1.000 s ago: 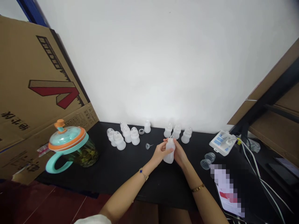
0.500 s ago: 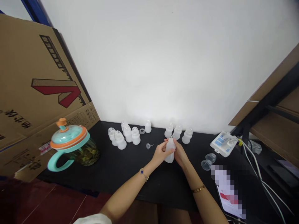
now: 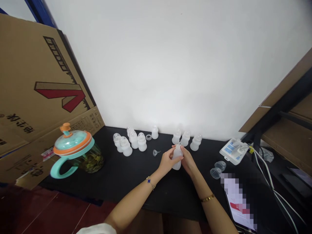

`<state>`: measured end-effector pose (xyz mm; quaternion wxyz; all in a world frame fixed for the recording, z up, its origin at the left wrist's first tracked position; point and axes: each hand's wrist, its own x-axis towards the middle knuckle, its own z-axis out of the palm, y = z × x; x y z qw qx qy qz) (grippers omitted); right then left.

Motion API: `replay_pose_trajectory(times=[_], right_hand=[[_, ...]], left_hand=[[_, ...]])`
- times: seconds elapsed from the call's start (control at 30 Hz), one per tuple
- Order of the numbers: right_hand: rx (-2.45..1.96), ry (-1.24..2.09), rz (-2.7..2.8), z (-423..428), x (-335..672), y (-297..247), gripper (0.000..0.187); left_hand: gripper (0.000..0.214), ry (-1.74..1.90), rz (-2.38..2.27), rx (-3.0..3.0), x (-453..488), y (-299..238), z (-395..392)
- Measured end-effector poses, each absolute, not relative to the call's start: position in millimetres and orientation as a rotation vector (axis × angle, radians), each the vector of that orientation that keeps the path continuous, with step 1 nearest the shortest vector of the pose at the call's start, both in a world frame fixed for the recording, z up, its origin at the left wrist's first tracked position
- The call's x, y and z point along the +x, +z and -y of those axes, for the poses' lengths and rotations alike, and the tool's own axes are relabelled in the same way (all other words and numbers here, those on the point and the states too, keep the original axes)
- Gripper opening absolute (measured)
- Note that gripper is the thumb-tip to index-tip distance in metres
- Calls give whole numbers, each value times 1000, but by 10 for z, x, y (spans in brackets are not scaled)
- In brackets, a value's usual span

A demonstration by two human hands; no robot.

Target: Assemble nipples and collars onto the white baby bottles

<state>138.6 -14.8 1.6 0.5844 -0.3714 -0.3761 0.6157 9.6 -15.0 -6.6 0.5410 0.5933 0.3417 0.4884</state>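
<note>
Between my hands is a white baby bottle, its top tilted away from me. My left hand is wrapped round the bottle's left side, thumb across the body. My right hand closes on its right side, fingers up at the neck. Something small and clear shows at the bottle's top, partly hidden by my fingers. A clear nipple with a thin tail lies to the left of my hands. Farther back stand an uncapped bottle and a loose white ring.
Several capped bottles stand at the left, and three more behind my hands. Two clear domed caps lie at the right, near a phone and a white box with cables. A teapot-like jug stands far left by cardboard.
The view has shifted very slightly. My fingers have moved a little at the bottle's neck, with the right thumb nearer its top; both hands still hold the bottle.
</note>
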Motion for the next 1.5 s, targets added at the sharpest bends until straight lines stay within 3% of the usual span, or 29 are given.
replay_pose_trajectory(times=[1.5], right_hand=[[-1017, 1196, 864, 150, 1325, -56, 40]], left_hand=[[58, 1235, -1082, 1660, 102, -177, 144]])
